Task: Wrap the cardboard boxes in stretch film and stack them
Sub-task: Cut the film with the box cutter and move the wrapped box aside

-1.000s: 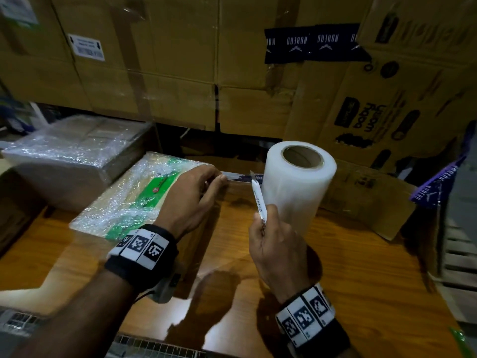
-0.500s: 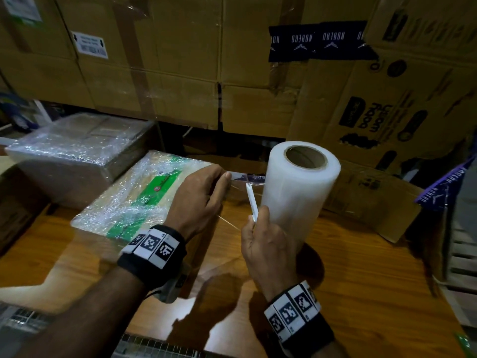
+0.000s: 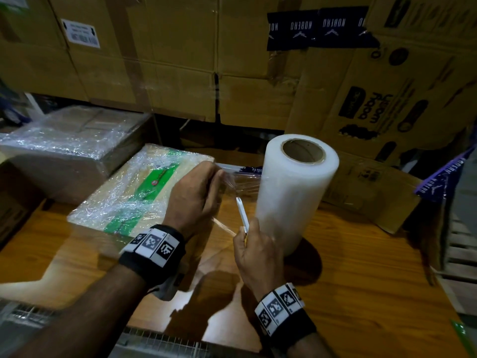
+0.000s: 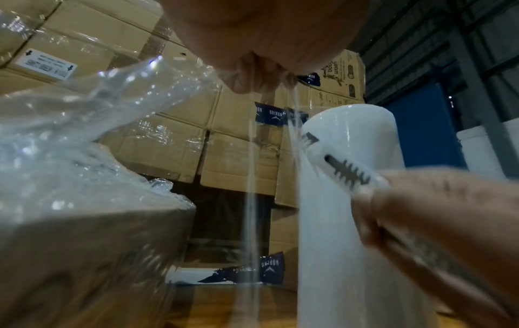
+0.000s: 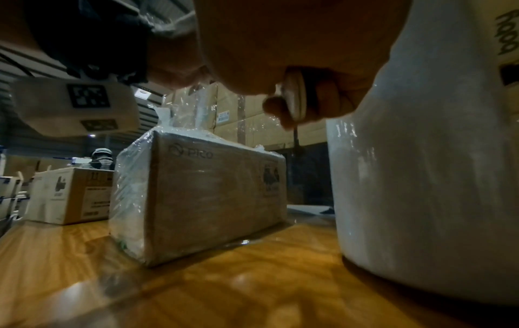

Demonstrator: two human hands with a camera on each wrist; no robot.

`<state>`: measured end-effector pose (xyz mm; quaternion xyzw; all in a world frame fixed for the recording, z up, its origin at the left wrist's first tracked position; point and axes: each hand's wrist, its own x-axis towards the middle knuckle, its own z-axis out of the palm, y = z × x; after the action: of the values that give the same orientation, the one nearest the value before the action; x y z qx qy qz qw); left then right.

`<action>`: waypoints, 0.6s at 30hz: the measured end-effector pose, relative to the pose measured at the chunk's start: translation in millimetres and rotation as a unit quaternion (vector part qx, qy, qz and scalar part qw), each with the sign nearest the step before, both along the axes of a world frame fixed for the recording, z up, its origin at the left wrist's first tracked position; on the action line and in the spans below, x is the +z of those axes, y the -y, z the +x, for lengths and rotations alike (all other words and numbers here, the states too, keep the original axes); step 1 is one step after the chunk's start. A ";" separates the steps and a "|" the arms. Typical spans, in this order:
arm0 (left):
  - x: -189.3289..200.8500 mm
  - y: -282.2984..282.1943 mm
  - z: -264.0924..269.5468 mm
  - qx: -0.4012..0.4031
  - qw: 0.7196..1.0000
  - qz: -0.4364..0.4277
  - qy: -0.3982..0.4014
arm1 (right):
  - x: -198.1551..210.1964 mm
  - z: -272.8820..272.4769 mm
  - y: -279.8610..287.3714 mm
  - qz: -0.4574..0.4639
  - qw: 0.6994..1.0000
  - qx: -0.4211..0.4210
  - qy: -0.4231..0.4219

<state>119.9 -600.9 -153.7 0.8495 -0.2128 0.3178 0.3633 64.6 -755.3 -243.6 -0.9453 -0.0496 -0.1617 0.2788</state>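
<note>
Film (image 3: 242, 180) stretched from left fingers (image 3: 218, 177) to roll (image 3: 291, 197)

Glossy crinkled film (image 3: 121, 192) on matt cardboard box (image 5: 213, 195) — polished wooden table (image 3: 361, 293).

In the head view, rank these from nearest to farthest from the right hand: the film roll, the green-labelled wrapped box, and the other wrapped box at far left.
1. The film roll: upright, right beside the right hand.
2. The green-labelled wrapped box: left of it, under the left hand.
3. The other wrapped box: far left, further back on the table.
</note>
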 end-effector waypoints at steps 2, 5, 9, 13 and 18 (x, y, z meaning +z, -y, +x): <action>-0.3 -1.1 0.4 -0.005 1.000 0.019 0.005 | -8.7 -1.3 -1.4 0.001 1.000 -0.007 -0.001; 0.0 -5.1 2.8 -0.009 1.000 0.020 0.000 | -16.3 -4.8 -0.6 0.010 1.000 -0.011 -0.024; -0.2 -5.3 8.1 0.003 1.000 0.024 0.001 | -28.9 -11.1 3.5 0.001 0.996 -0.018 -0.091; 0.3 -5.5 9.8 0.009 1.000 0.021 0.004 | -39.5 -12.0 5.0 -0.010 0.992 -0.023 -0.126; 1.2 -10.5 13.5 0.022 1.000 0.010 -0.001 | -47.5 -17.5 12.9 -0.017 0.985 -0.025 -0.167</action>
<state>133.4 -590.4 -152.4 0.8577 -0.1971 0.3227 0.3484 47.1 -768.2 -291.2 -0.9645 0.0187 -0.0076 0.2634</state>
